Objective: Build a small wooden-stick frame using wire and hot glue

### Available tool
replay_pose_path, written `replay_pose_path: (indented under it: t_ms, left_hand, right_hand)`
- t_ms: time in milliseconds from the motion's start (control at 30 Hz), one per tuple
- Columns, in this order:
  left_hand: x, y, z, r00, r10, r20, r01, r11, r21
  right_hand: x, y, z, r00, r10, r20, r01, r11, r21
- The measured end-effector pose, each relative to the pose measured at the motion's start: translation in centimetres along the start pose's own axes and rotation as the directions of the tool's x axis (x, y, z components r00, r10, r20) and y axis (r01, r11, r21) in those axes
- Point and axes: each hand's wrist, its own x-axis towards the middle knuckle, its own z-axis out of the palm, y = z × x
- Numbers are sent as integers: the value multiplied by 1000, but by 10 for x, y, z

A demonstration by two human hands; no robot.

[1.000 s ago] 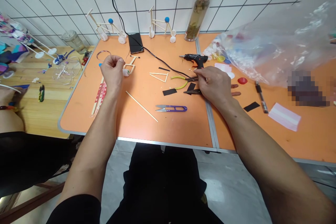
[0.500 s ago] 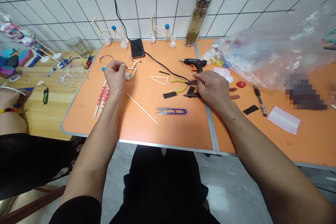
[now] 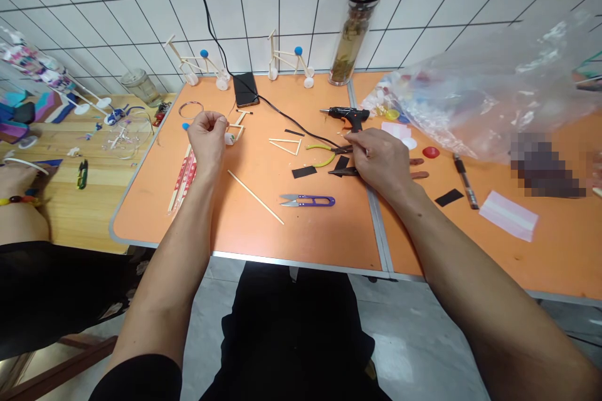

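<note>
My left hand [image 3: 207,141] pinches something small above the orange table [image 3: 155,213], and a blue bead [image 3: 185,126] shows just past its fingers. Next to it lies a small wooden stick frame [image 3: 237,125] with a white wheel [image 3: 229,138]. My right hand [image 3: 380,155] curls over the jaws of yellow-green pliers [image 3: 322,150], and its fingertips hide whatever they touch. Below that hand lies a dark metal tool [image 3: 343,171]. A black glue gun [image 3: 345,116] sits just beyond. Purple-handled thread snips [image 3: 308,201] and a loose wooden stick [image 3: 256,197] lie nearer me.
Two finished stick models [image 3: 192,62] stand at the table's back edge by a black phone [image 3: 245,89]. A black cable [image 3: 282,114] crosses the table. A clear plastic bag [image 3: 475,88] covers the right side. Another person's arm [image 3: 19,188] rests at a wooden table on the left.
The whole view has shifted slightly as my head moved. Both hands stay in nearly the same places, and nothing on the table has visibly moved.
</note>
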Motion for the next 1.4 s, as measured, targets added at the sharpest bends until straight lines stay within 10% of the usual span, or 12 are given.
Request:
replay_pose_path:
  t_ms: [1400]
  left_hand:
    - [-6,11,3,999,-26,-33,26,1000,5]
  right_hand:
    - [1,0,1,1000,3,-5,-3,1000,-13]
